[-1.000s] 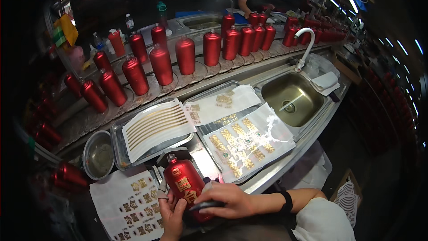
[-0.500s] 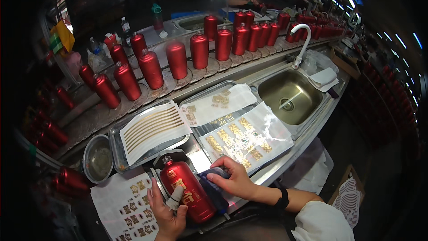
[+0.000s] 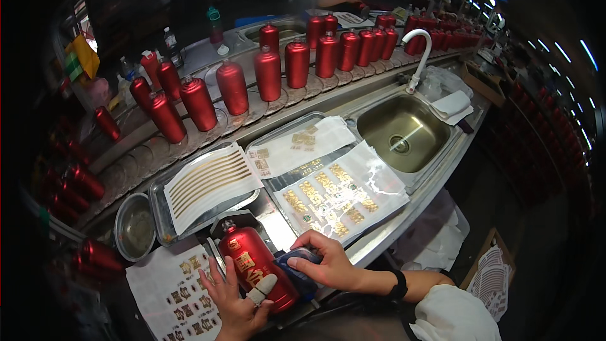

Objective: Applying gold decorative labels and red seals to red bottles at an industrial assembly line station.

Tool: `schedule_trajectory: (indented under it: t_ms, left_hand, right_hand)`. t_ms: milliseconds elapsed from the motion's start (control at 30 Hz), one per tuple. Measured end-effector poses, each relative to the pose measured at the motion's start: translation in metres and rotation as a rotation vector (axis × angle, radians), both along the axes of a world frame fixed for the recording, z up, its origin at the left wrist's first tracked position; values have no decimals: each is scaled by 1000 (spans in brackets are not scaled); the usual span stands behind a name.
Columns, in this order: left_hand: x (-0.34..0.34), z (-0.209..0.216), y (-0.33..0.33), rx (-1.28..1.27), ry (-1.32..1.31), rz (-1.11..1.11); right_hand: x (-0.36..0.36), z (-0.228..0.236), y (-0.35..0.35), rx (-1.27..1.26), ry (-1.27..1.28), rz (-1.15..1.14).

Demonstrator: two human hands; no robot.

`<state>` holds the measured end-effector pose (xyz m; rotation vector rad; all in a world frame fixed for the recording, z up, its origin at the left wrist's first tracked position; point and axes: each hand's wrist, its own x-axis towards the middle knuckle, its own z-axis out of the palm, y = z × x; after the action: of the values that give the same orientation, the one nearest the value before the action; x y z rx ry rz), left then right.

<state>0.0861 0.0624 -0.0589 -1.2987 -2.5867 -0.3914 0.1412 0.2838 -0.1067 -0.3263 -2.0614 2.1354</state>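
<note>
A red metallic bottle with gold characters on its front lies tilted back in a metal holder at the near edge of the bench. Beside its left side is my left hand, fingers spread. One of its fingers, wrapped in a white covering, rests over the lower front of the bottle. My right hand grips a dark blue cloth between thumb and fingers, against the bottle's right side. Left of the bottle, a white sheet carries several gold and dark decals, partly behind my left hand.
Beyond lie a metal tray with a sheet of gold strips, a sheet of gold decals, and a round metal bowl. A sink with a white faucet stands right. Red bottles line a belt behind.
My left hand's wrapped finger has slid lower on the bottle, and its other fingers have spread. The bottles on the belt have shifted left. My right hand still holds the cloth.
</note>
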Motion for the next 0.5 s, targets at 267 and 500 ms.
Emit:
schedule_trajectory:
  t_ms: [267,500]
  left_hand:
    - [-16,-33,-16,163,-229,137]
    - [-38,-30,-10,236,-289,176]
  right_hand:
    - [-6,18,-11,256,248,129]
    - [-8,11,-17,280,226,167]
